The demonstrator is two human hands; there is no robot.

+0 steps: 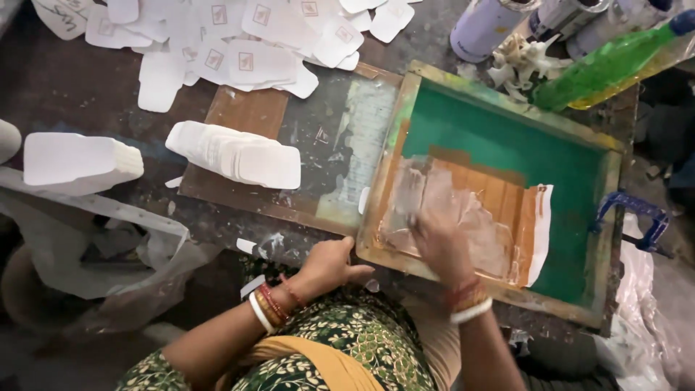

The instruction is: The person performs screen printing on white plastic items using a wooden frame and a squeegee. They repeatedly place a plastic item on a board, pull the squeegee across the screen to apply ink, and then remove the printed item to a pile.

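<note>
White blank cards (235,153) are stacked at the left on a brown board (246,116), their long axis running left to right, well apart from both hands. The left hand (329,264) is curled closed on the near-left corner of the wooden screen frame (376,217). Just right of it, inside the frame, the right hand (438,242) is pressed on the green mesh (521,148), seemingly closed on something blurred that cannot be identified. The left hand is nearer the stack.
</note>
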